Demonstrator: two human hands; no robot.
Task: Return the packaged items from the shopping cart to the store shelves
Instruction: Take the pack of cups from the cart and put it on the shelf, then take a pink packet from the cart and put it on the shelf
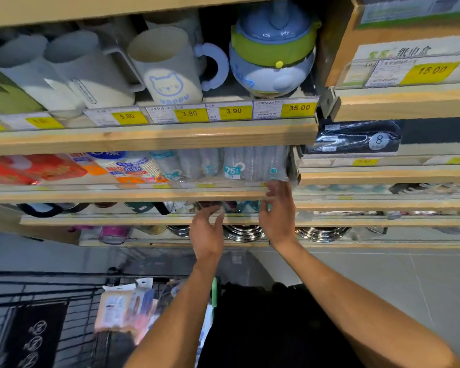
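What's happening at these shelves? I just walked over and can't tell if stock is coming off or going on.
A person is reaching both bare hands to the wooden shelves. The right hand is up at the clear sleeve of stacked plastic cups, its fingers at the pack's lower edge. The left hand is open at the shelf below, holding nothing visible. Below, the black wire shopping cart still holds pale flat packaged items.

Both bare forearms reach up and forward side by side. The left hand (207, 232) is loosely cupped, fingers curled forward. The right hand (278, 211) sits higher, fingers spread and extended.
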